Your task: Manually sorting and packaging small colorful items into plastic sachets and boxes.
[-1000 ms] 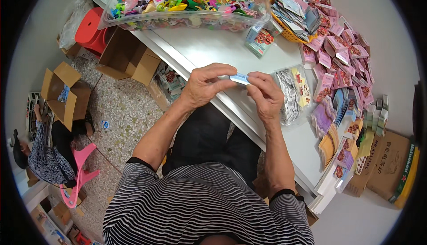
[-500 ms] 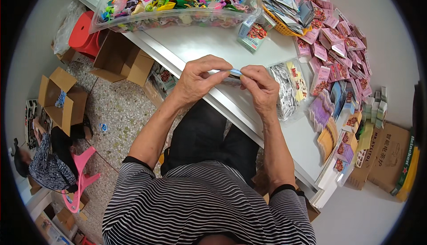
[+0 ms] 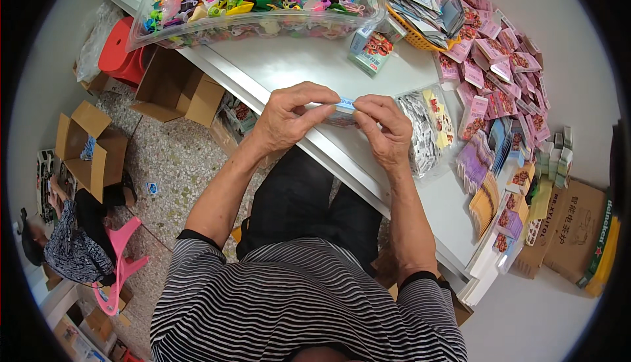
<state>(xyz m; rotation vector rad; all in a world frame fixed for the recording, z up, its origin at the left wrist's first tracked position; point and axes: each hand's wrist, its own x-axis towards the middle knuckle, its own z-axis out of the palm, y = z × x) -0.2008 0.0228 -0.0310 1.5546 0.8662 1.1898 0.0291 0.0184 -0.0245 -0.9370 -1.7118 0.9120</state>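
A small light-blue cardboard box (image 3: 344, 105) is held on end between my two hands, above the front part of the white table. My left hand (image 3: 294, 115) pinches its left side between thumb and fingers. At its other side, my right hand (image 3: 384, 128) grips with thumb and forefinger. The box's top edge faces up, and its far side cannot be seen. To the right of my right hand lies a clear bag (image 3: 424, 135) of silvery packets with yellow stickers. A pale green box (image 3: 372, 51) with a red picture rests beyond my hands.
A big clear bin (image 3: 263, 23) of colourful trinkets fills the table's far left. A yellow basket (image 3: 420, 42) of flat cards and piled pink boxes (image 3: 493, 66) stand right. Cartons (image 3: 174, 86) and a red stool (image 3: 120, 49) are on the floor. Another person (image 3: 75, 240) sits left.
The opening at the top of the small box showed a dark gap before; now its light-blue end looks flat across. My hands have hardly moved.
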